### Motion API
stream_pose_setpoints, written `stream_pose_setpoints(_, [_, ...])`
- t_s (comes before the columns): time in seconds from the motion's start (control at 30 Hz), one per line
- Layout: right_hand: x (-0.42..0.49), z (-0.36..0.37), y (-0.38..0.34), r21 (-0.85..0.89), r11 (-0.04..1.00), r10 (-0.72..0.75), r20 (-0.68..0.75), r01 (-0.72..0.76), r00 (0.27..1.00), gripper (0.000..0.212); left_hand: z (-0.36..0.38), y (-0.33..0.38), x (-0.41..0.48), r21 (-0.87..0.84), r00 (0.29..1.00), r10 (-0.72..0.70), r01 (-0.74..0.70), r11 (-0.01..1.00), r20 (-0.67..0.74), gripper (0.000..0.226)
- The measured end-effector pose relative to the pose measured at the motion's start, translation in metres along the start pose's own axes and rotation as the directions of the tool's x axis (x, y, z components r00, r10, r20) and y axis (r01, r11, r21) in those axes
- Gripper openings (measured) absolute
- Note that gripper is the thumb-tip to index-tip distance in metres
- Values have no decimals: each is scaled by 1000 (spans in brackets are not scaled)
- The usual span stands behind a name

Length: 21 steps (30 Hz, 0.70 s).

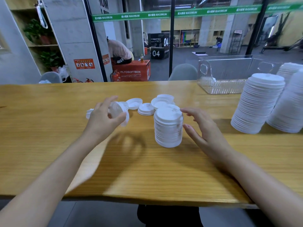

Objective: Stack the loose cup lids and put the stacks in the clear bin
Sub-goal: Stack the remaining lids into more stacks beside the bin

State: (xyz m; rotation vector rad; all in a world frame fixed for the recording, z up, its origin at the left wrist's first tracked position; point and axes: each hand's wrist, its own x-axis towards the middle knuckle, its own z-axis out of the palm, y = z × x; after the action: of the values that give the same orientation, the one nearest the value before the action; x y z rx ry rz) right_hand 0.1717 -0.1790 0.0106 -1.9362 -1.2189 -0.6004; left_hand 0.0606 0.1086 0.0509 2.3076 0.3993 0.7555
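Stack of white plastic lids [168,128] stands just right of the left hand [105,118] gripping one white lid [120,110]; right hand [202,130] spread alongside.

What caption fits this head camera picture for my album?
Left hand grips a white plastic cup lid; open right hand hovers beside a stack of white lids on a wooden table.

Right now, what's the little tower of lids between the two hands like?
The stack of lids is white, seemingly thin plastic: many round lids nested together. It stands upright on the wooden table, top lid facing up. The right hand, fingers spread, is close beside it; whether the thumb touches cannot be told. The left hand, gripping a loose lid, is apart from it.
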Motion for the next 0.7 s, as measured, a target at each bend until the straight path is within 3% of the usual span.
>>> stream_pose_setpoints(0.13, [0,0,-1,-8,1000,-3,-19,3,1000,45,12,35,3,-343,999,48,-48,938,-10,56])
stream_pose_setpoints(0.23, [0,-2,-1,-34,999,-6,-55,4,998,44,26,53,0,-534,992,99,-44,844,74,53])
stream_pose_setpoints(0.4, [1,-4,-1,-58,998,6,-110,-12,994,41,54,63,-8,-496,961,201,-82,864,192,58])
stream_pose_setpoints(0.7, [2,-3,-2,-80,997,-6,-80,-1,997,42,64,56,-17,-415,941,263,-156,896,214,51])
